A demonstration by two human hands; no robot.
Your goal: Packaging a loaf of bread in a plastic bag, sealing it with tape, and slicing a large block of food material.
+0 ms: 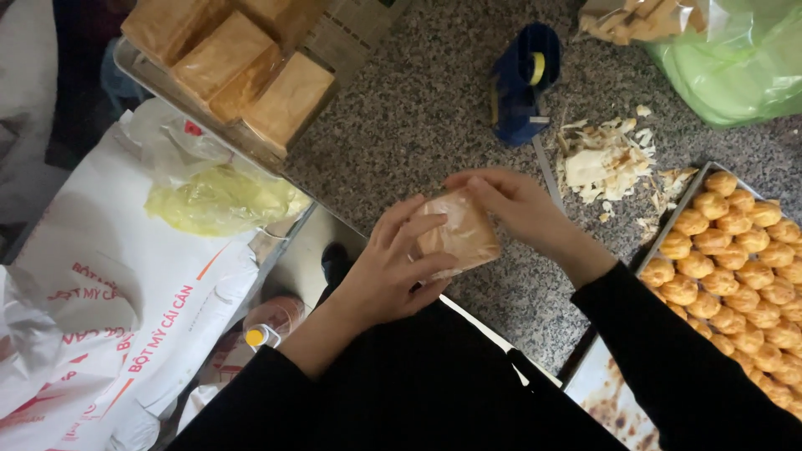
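Observation:
A small clear plastic packet with a tan pastry (460,233) inside is held over the speckled granite counter (418,125). My left hand (393,267) grips it from the lower left, with fingers lying across its top. From the upper right, my right hand (522,209) pinches its top edge. Both arms wear black sleeves.
A metal tray of several round golden puffs (735,250) lies at the right. A blue tape dispenser (520,83) and a heap of paper scraps (606,159) lie beyond. Wrapped cakes fill a tray (234,63) at top left. White sacks (125,284) and a green bag (735,58) lie around.

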